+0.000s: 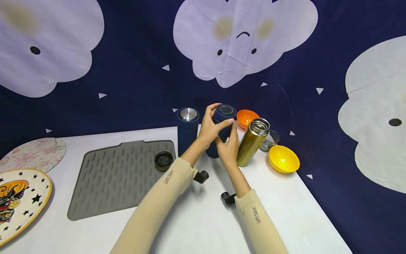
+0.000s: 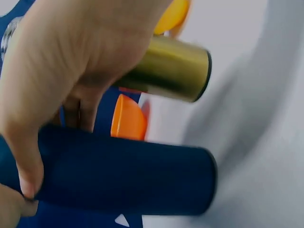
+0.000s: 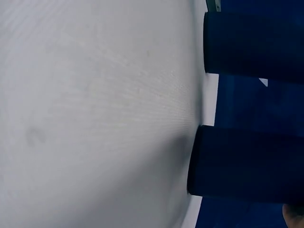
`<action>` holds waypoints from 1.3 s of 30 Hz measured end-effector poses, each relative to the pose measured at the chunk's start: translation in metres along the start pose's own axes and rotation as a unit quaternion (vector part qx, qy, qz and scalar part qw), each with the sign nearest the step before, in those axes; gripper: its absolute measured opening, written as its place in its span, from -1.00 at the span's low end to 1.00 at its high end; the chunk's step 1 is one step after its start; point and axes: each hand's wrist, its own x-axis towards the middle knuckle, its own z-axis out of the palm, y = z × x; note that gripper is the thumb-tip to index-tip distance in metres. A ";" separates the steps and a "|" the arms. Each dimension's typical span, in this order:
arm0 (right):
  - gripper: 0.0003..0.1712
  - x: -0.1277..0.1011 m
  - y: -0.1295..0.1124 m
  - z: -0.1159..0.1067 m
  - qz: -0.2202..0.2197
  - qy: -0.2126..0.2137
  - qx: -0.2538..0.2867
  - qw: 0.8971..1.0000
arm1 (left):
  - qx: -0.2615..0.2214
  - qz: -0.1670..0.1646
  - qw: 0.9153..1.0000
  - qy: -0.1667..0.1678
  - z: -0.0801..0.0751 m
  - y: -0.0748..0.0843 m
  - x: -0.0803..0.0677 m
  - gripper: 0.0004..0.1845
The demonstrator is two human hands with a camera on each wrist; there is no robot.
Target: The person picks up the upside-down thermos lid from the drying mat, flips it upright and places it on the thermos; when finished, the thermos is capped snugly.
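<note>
A dark blue thermos with a dark round top stands on the table between both hands. My left hand grips it near the top, with the thumb across its front. My right hand holds the same thermos from the front right, lower down. In the right wrist view only a fingertip shows against it. Left of it stands a second dark blue thermos with a silver top. Close on the right, a gold thermos stands uncapped, its steel mouth showing.
A grey drying mat lies at left, bearing a black lid. An orange bowl, a clear glass bowl and a yellow bowl stand at right. A star-patterned plate and a floral placemat lie far left.
</note>
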 end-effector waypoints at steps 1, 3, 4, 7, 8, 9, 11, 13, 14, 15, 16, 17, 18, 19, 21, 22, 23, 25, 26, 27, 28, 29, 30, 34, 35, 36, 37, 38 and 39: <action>-0.09 0.000 0.000 0.000 0.005 -0.002 0.003 1.000 | -0.019 -0.014 1.000 -0.012 -0.002 0.001 0.000 -0.28; -0.09 0.000 -0.001 0.000 0.012 -0.006 0.008 1.000 | -0.027 -0.026 0.999 -0.028 -0.004 0.002 -0.001 -0.27; -0.11 0.000 -0.001 0.000 0.013 -0.007 0.010 1.000 | -0.022 -0.028 0.999 -0.030 -0.005 0.002 -0.002 -0.24; -0.23 -0.001 -0.001 0.000 0.007 -0.008 0.017 1.000 | 0.024 -0.036 0.999 -0.033 -0.004 0.005 -0.011 -0.09; -0.26 -0.002 -0.001 0.000 0.003 -0.005 0.018 1.000 | 0.045 -0.037 0.998 -0.034 -0.004 0.007 -0.015 -0.03; -0.28 -0.002 -0.001 -0.001 -0.001 -0.002 0.019 1.000 | 0.065 -0.038 0.997 -0.035 -0.004 0.009 -0.020 0.03; -0.29 -0.003 -0.001 0.000 -0.017 0.004 0.024 1.000 | 0.101 -0.044 0.993 -0.038 -0.006 0.014 -0.031 0.11; -0.24 -0.004 -0.002 -0.001 -0.019 0.004 0.030 0.999 | 0.133 -0.047 0.989 -0.044 -0.010 0.021 -0.046 0.12; -0.21 -0.004 -0.001 -0.002 -0.017 0.002 0.034 0.999 | 0.135 -0.048 0.988 -0.052 -0.013 0.024 -0.053 0.11; -0.18 -0.005 -0.001 -0.004 -0.013 -0.001 0.040 0.999 | 0.133 -0.049 0.988 -0.062 -0.016 0.027 -0.062 0.08; -0.16 -0.005 -0.002 -0.005 -0.008 -0.004 0.047 0.999 | 0.129 -0.051 0.988 -0.072 -0.020 0.030 -0.072 0.04; -0.15 -0.006 -0.002 -0.006 0.001 -0.007 0.051 0.999 | 0.129 -0.053 0.987 -0.084 -0.025 0.033 -0.081 -0.02; -0.13 -0.007 -0.003 -0.006 0.014 -0.011 0.056 0.998 | 0.120 -0.056 0.987 -0.096 -0.032 0.037 -0.091 -0.08; -0.12 -0.007 -0.004 -0.007 0.022 -0.014 0.060 0.998 | 0.109 -0.058 0.986 -0.108 -0.039 0.040 -0.101 -0.14; -0.10 -0.009 -0.006 -0.007 0.033 -0.017 0.057 0.998 | 0.094 -0.055 0.986 -0.128 -0.058 0.047 -0.118 -0.27; -0.09 -0.010 -0.008 -0.007 0.038 -0.020 0.055 0.998 | 0.099 -0.055 0.985 -0.132 -0.070 0.049 -0.126 -0.33; -0.07 -0.010 -0.009 -0.006 0.043 -0.025 0.052 0.997 | 0.108 -0.052 0.984 -0.131 -0.084 0.051 -0.132 -0.38; -0.03 -0.013 -0.014 -0.007 0.052 -0.030 0.042 0.997 | 0.139 -0.047 0.982 -0.116 -0.111 0.052 -0.142 -0.45; -0.02 -0.015 -0.016 -0.008 0.055 -0.031 0.038 0.997 | 0.157 -0.045 0.981 -0.102 -0.125 0.051 -0.145 -0.47; -0.01 -0.017 -0.018 -0.008 0.059 -0.031 0.032 0.997 | 0.177 -0.042 0.979 -0.088 -0.139 0.050 -0.147 -0.48; 0.00 -0.020 -0.020 -0.009 0.063 -0.031 0.028 0.997 | 0.197 -0.043 0.977 -0.071 -0.152 0.048 -0.148 -0.48; 0.01 -0.022 -0.023 -0.010 0.067 -0.030 0.025 0.997 | 0.211 -0.045 0.975 -0.054 -0.163 0.045 -0.148 -0.47; 0.01 -0.025 -0.025 -0.010 0.071 -0.027 0.021 0.997 | 0.224 -0.047 0.973 -0.038 -0.173 0.043 -0.148 -0.45; 0.00 -0.038 -0.036 -0.011 0.088 -0.017 0.026 0.996 | 0.269 -0.071 0.960 -0.009 -0.202 0.033 -0.143 -0.34; -0.01 -0.041 -0.037 -0.010 0.092 -0.016 0.028 0.995 | 0.278 -0.083 0.957 -0.010 -0.206 0.030 -0.142 -0.30; -0.02 -0.045 -0.039 -0.010 0.095 -0.015 0.028 0.995 | 0.285 -0.096 0.954 -0.015 -0.208 0.028 -0.140 -0.26; -0.03 -0.048 -0.041 -0.009 0.099 -0.015 0.032 0.995 | 0.293 -0.108 0.950 -0.022 -0.211 0.026 -0.139 -0.22; -0.04 -0.052 -0.043 -0.007 0.102 -0.017 0.036 0.994 | 0.299 -0.119 0.946 -0.030 -0.212 0.024 -0.139 -0.18; -0.04 -0.055 -0.046 -0.006 0.104 -0.019 0.039 0.994 | 0.302 -0.129 0.944 -0.038 -0.213 0.022 -0.138 -0.14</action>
